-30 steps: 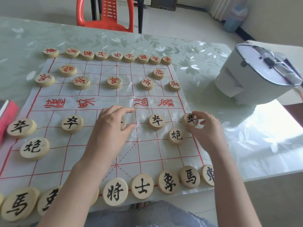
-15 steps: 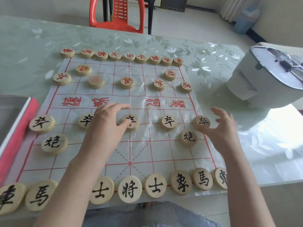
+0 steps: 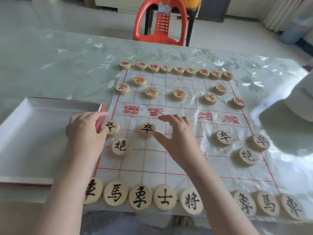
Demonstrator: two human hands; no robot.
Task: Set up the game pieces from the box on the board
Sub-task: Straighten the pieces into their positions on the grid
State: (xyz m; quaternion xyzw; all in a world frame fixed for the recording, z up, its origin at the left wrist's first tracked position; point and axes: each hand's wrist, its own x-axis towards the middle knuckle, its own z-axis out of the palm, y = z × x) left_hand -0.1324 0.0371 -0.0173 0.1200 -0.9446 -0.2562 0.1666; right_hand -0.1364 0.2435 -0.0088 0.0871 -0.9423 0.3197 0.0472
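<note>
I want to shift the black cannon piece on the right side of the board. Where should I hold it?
Grip the black cannon piece by its round edge, fingers from above on opposite sides. It is a flat disc lying face up, with free space around it, so the right hand can probably reach it easily.

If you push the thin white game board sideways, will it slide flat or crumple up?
The board looks like thin, glossy sheet with ripples, so it would probably wrinkle rather than slide stiffly. The wooden pieces weigh it down, so they may shift or slide too. The table looks smooth.
</note>
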